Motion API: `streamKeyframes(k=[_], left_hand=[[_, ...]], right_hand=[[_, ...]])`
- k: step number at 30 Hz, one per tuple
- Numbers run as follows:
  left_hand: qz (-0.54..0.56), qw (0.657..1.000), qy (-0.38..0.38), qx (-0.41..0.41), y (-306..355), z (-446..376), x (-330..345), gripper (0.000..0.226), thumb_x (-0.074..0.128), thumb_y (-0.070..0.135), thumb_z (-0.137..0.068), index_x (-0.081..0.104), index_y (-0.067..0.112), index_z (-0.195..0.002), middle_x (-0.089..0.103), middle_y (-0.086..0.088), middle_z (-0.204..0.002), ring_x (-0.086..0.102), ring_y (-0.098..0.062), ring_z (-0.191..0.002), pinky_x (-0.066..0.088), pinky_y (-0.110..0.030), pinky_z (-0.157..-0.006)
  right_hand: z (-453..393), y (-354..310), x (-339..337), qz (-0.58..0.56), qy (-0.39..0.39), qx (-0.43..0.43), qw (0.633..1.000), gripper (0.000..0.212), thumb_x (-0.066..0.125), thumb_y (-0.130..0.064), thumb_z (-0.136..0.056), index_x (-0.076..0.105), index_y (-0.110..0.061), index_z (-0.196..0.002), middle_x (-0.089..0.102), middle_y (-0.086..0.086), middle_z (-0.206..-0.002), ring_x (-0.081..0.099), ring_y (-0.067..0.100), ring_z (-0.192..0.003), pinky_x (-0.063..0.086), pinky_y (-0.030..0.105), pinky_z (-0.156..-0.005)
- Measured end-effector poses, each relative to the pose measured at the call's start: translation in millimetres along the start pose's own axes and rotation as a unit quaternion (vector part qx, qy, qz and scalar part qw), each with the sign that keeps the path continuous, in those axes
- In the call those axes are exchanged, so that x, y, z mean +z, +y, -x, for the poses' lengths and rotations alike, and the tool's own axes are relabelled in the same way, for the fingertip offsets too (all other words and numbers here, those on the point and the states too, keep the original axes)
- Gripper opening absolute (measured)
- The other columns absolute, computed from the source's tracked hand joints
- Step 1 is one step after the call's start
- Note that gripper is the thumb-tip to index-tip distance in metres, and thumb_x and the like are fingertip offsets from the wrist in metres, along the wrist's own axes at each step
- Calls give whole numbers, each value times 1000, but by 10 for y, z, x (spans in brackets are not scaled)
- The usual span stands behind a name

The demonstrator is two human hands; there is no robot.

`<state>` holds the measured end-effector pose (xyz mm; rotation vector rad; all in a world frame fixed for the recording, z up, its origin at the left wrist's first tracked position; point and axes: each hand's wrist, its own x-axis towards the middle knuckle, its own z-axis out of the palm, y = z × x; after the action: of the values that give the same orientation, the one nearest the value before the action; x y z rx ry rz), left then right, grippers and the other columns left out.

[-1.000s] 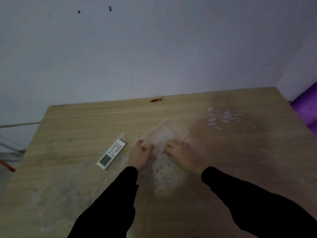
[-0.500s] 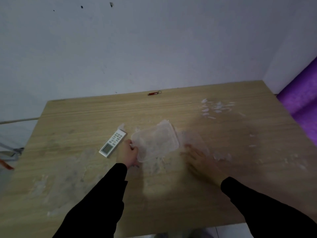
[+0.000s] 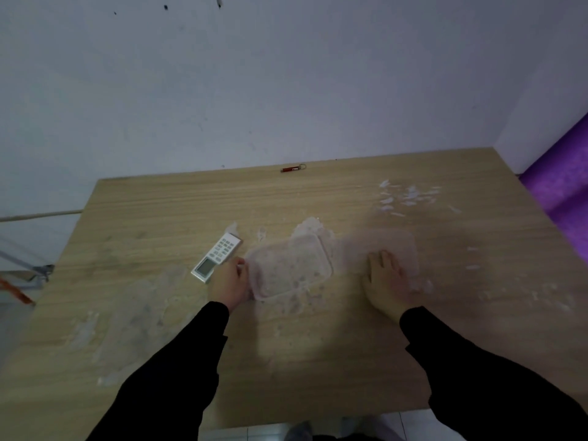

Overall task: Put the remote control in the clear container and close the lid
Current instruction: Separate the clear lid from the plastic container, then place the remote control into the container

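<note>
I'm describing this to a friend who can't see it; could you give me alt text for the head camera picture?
Two hands in black sleeves work on a wooden table: the left hand holds the edge of a clear container, the right hand rests on its blurred lid beside it. A white remote control lies left of the container.

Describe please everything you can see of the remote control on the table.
The remote control is a slim white rectangular bar, seemingly plastic. It has a grey display at its near end and rows of small pale buttons toward its far end. It lies flat, face up, on the wooden table, angled with its far end pointing up and right. It sits just left of the clear container, apart from it. The left hand is right beside its near end; actual contact cannot be told.
</note>
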<state>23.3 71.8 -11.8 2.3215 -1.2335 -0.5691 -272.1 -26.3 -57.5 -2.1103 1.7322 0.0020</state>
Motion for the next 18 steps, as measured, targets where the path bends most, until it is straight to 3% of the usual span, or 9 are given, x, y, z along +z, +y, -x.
streamKeyframes(k=[3,7,9,14,18], left_hand=[[-113,988,81,61,-135,-95,-92,28,59,11,-83,62,3,-109,61,-25,-109,58,-43,-98,50,-50,-78],[-179,983,12,-34,-389,-236,-187,56,58,31,-87,41,9,-135,44,-25,-137,42,-42,-124,35,-51,-101],[-189,980,-24,-62,-474,-265,-224,55,54,38,-89,39,10,-134,49,-24,-133,47,-41,-120,35,-49,-100],[-135,989,-31,-60,-488,-310,-306,39,59,22,-86,51,1,-118,56,-29,-116,57,-44,-103,46,-48,-89],[-69,997,19,2,-311,-269,-332,33,59,8,-83,54,-2,-114,58,-30,-108,58,-45,-96,48,-47,-81]], right_hand=[[119,-170,4,-45,30,-47,997,49,39,-29,-93,31,-13,-138,18,19,-154,14,35,-142,22,51,-113],[250,-459,9,-125,25,-182,975,49,39,-28,-86,42,-15,-134,33,19,-148,30,32,-136,31,47,-110],[263,-556,32,-135,7,-204,970,42,42,-24,-84,50,-15,-125,44,15,-140,39,30,-129,37,43,-104],[204,-556,119,-172,32,-174,969,13,49,-10,-91,60,-12,-97,54,6,-106,58,25,-91,48,38,-79],[132,-543,169,-209,6,-134,969,11,51,-10,-91,60,-13,-96,56,3,-97,58,23,-89,50,37,-80]])
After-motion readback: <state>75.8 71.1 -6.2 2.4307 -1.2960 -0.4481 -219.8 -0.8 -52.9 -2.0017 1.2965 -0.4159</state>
